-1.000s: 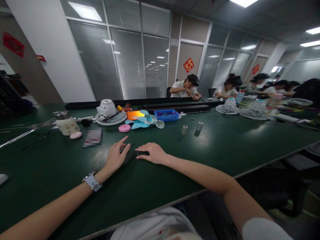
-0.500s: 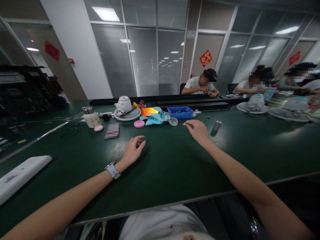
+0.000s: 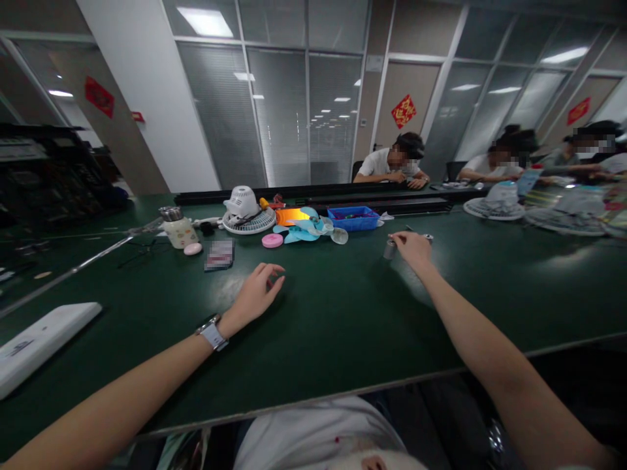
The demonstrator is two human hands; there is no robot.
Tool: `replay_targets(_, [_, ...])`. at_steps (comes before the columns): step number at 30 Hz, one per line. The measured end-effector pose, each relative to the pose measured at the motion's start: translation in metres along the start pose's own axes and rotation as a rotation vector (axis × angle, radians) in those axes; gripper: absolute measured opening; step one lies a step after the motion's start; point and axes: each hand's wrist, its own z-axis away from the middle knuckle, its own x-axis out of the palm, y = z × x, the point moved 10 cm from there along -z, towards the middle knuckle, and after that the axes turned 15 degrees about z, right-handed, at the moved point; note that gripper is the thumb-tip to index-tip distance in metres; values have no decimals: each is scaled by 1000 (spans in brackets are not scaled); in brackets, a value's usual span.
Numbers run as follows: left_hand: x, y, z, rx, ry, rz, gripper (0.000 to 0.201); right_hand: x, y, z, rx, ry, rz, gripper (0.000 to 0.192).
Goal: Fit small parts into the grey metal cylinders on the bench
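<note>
My right hand (image 3: pixel 412 253) is over the right half of the table, its fingertips pinched at the top of a small grey metal cylinder (image 3: pixel 389 249). The cylinder looks upright and is at or just above the tabletop; I cannot tell which. Behind the hand, the top of a second metallic thing (image 3: pixel 429 237) shows, mostly hidden. My left hand (image 3: pixel 258 290), with a watch on its wrist, rests on the table with loosely curled fingers apart and nothing in them.
Ahead are a blue tray (image 3: pixel 353 220) of small parts, light-blue fan blades (image 3: pixel 306 230), a pink round lid (image 3: pixel 272 241) and a white fan (image 3: pixel 241 209). A bottle (image 3: pixel 178 228) and a blurred card (image 3: pixel 220 254) lie left. A white case (image 3: pixel 44 346) sits near left. Co-workers sit across.
My right hand has moved right, toward where a metal cylinder stood, and its fingertips are now at the top of a grey cylinder. My left hand has hardly moved.
</note>
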Motion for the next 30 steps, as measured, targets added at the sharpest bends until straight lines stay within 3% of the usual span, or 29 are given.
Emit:
replay_targets(2, [-6,11,2,81,-27,-140,28,1,-1,0,-13,-21,6,34])
replay_targets(5, [-16,10,2,86,-4,-240,27,4,-1,-1,-16,-55,-11,31])
replay_targets(9, [-14,-4,1,27,6,-217,27,13,4,-1,5,-93,-127,34])
replay_targets(13, [-2,-14,1,13,-40,-134,30,41,11,-1,11,-271,-302,49])
replay_targets(16, [-3,-18,-1,-7,-7,-56,28,44,6,3,61,-307,-318,47])
replay_targets(18, [-4,-21,-3,-59,27,42,26,32,-21,12,40,-271,-422,46])
replay_targets(20, [1,-18,-4,-107,41,177,33,16,-72,34,-89,-281,-655,45])
replay_targets(23, [16,-1,-4,-102,-1,337,45,-7,-162,91,-380,-420,-944,45])
replay_targets(25, [26,11,-2,-66,-43,383,49,-17,-203,131,-525,-504,-990,42])
replay_targets(27, [32,18,1,-35,-66,392,46,-23,-223,159,-599,-544,-989,37])
replay_targets(30, [35,19,2,-23,-85,397,41,-26,-227,173,-620,-530,-968,35])
